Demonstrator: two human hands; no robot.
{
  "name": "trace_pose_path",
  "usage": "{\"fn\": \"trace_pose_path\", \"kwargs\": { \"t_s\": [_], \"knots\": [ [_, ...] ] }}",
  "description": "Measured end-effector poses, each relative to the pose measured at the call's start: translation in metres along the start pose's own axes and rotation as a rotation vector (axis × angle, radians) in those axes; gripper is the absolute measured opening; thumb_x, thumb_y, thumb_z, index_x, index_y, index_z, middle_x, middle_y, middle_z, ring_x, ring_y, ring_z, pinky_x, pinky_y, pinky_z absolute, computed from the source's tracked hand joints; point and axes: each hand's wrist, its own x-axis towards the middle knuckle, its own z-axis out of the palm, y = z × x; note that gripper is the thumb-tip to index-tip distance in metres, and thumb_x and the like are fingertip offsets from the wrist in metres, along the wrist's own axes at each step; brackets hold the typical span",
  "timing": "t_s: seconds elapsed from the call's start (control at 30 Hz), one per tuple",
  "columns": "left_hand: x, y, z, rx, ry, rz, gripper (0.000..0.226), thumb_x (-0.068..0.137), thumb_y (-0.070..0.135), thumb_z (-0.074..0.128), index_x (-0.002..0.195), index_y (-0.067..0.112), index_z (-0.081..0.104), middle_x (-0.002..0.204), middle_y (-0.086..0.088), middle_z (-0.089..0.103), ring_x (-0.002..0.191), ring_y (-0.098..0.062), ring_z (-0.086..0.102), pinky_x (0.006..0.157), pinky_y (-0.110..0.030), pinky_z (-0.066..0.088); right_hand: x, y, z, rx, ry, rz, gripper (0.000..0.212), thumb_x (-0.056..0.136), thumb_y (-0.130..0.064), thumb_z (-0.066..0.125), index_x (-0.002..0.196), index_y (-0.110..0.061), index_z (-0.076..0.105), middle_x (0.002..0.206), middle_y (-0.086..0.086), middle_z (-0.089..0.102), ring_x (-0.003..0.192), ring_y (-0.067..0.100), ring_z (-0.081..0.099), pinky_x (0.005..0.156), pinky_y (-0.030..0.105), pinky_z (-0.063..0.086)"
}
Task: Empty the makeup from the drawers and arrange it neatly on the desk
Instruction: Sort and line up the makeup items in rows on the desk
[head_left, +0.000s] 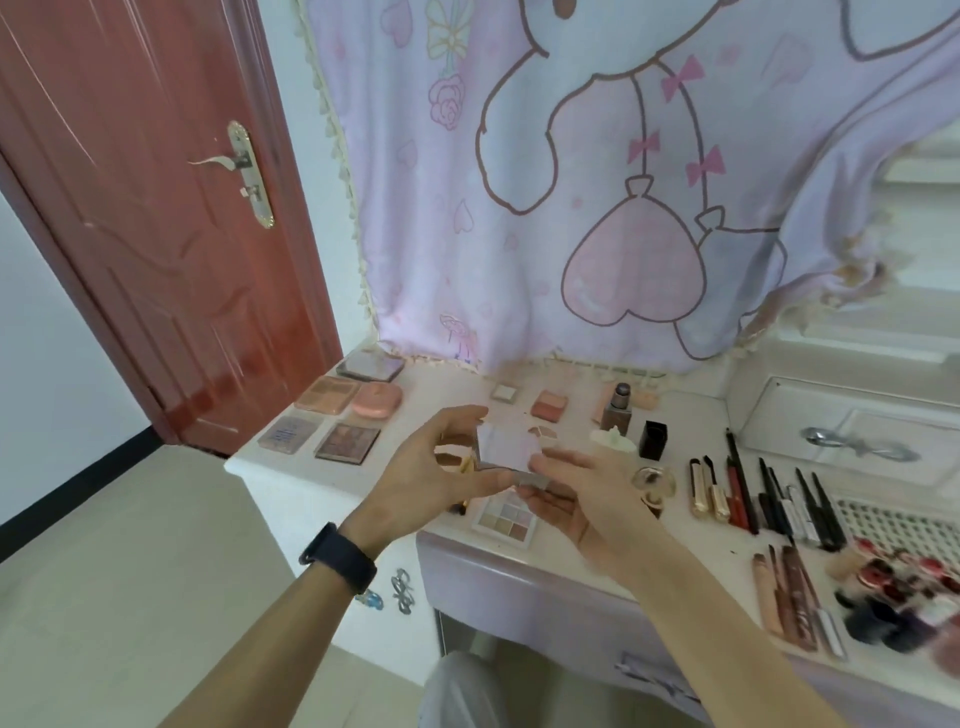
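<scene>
Both hands hold a small square compact with a pale lilac face above the desk. My left hand pinches its left edge between thumb and fingers. My right hand grips its lower right corner. Under it on the desk lies an open eyeshadow palette. Several flat palettes sit in rows at the desk's left end. Pencils and gold tubes lie side by side to the right. Small blush pans and a bottle stand near the back.
A pink cartoon cloth hangs behind the desk. A red door stands at the left. A white perforated basket and a heap of lipsticks and brushes lie at the right. A drawer front with a metal handle is upper right.
</scene>
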Motion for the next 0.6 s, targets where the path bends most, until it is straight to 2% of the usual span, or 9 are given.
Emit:
{"fn": "trace_pose_path", "kwargs": {
  "t_s": [0.07,0.13,0.2,0.3,0.37,0.43,0.53,0.6],
  "knots": [
    [-0.011,-0.002,0.014,-0.112,0.007,-0.020,0.075,0.058,0.045,0.091,0.127,0.034,0.062,0.113,0.010,0.071,0.110,-0.014,0.066,0.094,-0.041,0.055,-0.016,0.004,-0.008,0.084,-0.026,0.030,0.012,0.093,-0.002,0.066,0.104,0.000,0.066,0.087,0.019,0.074,0.071,0.023,0.071,0.064,0.026,0.062],
    [-0.019,-0.002,0.026,-0.150,0.015,-0.022,0.069,0.061,0.041,0.090,0.124,0.026,0.066,0.113,0.010,0.072,0.112,-0.010,0.065,0.098,-0.038,0.052,-0.027,0.009,-0.016,0.110,-0.043,0.051,0.009,0.093,-0.004,0.065,0.101,0.001,0.066,0.090,0.020,0.073,0.071,0.022,0.070,0.064,0.026,0.062],
    [-0.024,0.000,0.036,-0.177,0.020,-0.059,0.060,0.065,0.043,0.090,0.119,0.025,0.069,0.110,0.009,0.073,0.108,-0.006,0.066,0.096,-0.030,0.051,-0.033,0.014,-0.023,0.034,-0.047,0.059,0.019,0.094,-0.009,0.065,0.109,0.002,0.066,0.099,0.021,0.074,0.076,0.024,0.071,0.069,0.028,0.062],
    [-0.028,0.004,0.045,-0.186,0.004,-0.126,0.054,0.071,0.051,0.080,0.118,0.028,0.070,0.109,0.011,0.073,0.106,-0.004,0.066,0.090,-0.021,0.048,-0.036,0.019,-0.033,-0.212,-0.025,0.010,0.040,0.090,-0.029,0.072,0.122,-0.007,0.064,0.117,0.012,0.072,0.097,0.028,0.074,0.089,0.038,0.060],
    [-0.029,0.008,0.048,-0.192,-0.022,-0.148,0.056,0.072,0.058,0.077,0.119,0.027,0.071,0.109,0.012,0.074,0.105,-0.003,0.067,0.095,-0.024,0.050,-0.040,0.020,-0.038,-0.330,-0.069,-0.050,0.053,0.082,-0.041,0.075,0.127,-0.016,0.062,0.119,-0.001,0.072,0.107,0.021,0.071,0.097,0.038,0.056],
    [-0.028,0.011,0.051,-0.193,-0.053,-0.151,0.057,0.073,0.064,0.077,0.116,0.028,0.073,0.110,0.011,0.074,0.106,-0.006,0.068,0.100,-0.031,0.052,-0.045,0.020,-0.042,-0.430,-0.109,-0.128,0.058,0.078,-0.047,0.074,0.128,-0.020,0.063,0.116,-0.007,0.073,0.109,0.012,0.069,0.100,0.032,0.054],
    [-0.029,0.013,0.056,-0.233,-0.068,-0.144,0.063,0.072,0.066,0.072,0.121,0.026,0.071,0.114,0.008,0.074,0.109,-0.015,0.069,0.101,-0.039,0.052,-0.050,0.020,-0.044,-0.503,-0.123,-0.223,0.044,0.080,-0.045,0.072,0.119,-0.028,0.069,0.109,-0.010,0.076,0.105,0.007,0.069,0.094,0.023,0.053],
    [-0.031,0.014,0.059,-0.297,-0.076,-0.150,0.065,0.072,0.063,0.076,0.124,0.024,0.069,0.115,0.002,0.073,0.109,-0.020,0.069,0.100,-0.043,0.053,-0.049,0.022,-0.046,-0.486,-0.116,-0.256,0.041,0.079,-0.042,0.072,0.118,-0.027,0.070,0.109,-0.008,0.076,0.106,0.010,0.070,0.089,0.020,0.053]
  ]
}}
